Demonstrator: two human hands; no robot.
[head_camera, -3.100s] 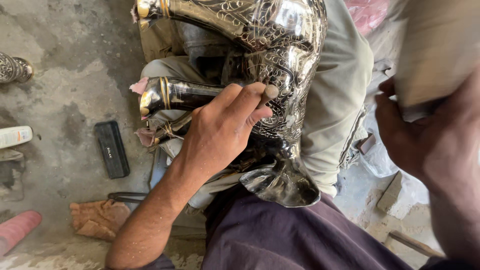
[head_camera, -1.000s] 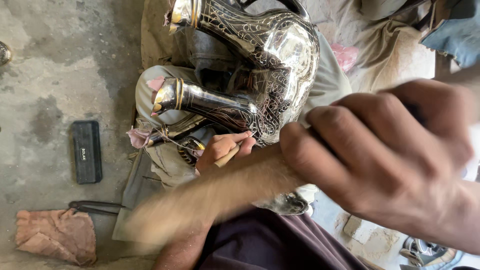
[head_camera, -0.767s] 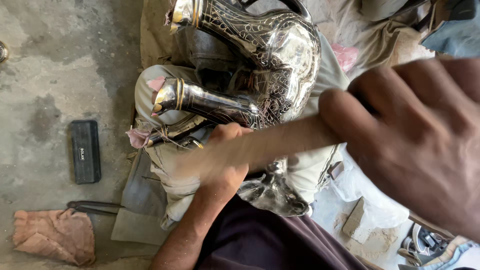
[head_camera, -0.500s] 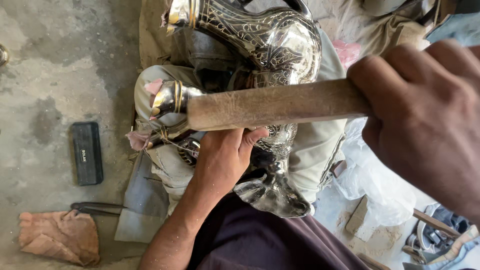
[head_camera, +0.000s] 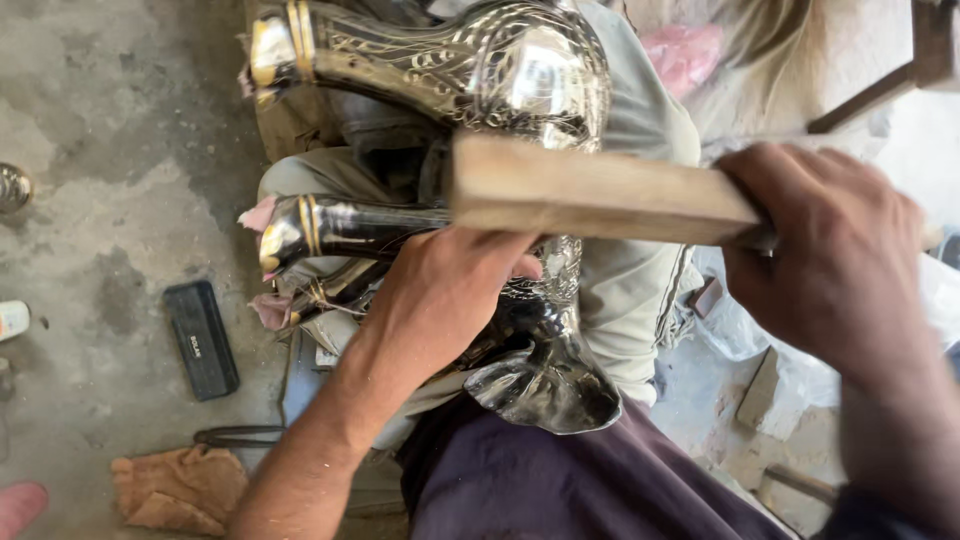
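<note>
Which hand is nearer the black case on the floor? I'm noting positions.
Left. The left hand rests on the engraved metal jug, right of the black case; the right hand grips the wooden block, farther right.

dark silvery vase (head_camera: 500, 75) with engraved scrollwork and gold bands, tan wooden block (head_camera: 600, 190), black case (head_camera: 201, 338).

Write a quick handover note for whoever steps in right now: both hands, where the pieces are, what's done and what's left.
Left hand: resting on the engraved dark metal vase lying across the lap, fingers curled near the body; whether it pinches a tool is hidden.
Right hand: gripping the flat wooden mallet, raised over the vase.
A black rectangular case and an orange rag lie on the concrete floor.
Done: scroll engraving covers the body.
Left: cannot tell how much remains.
</note>
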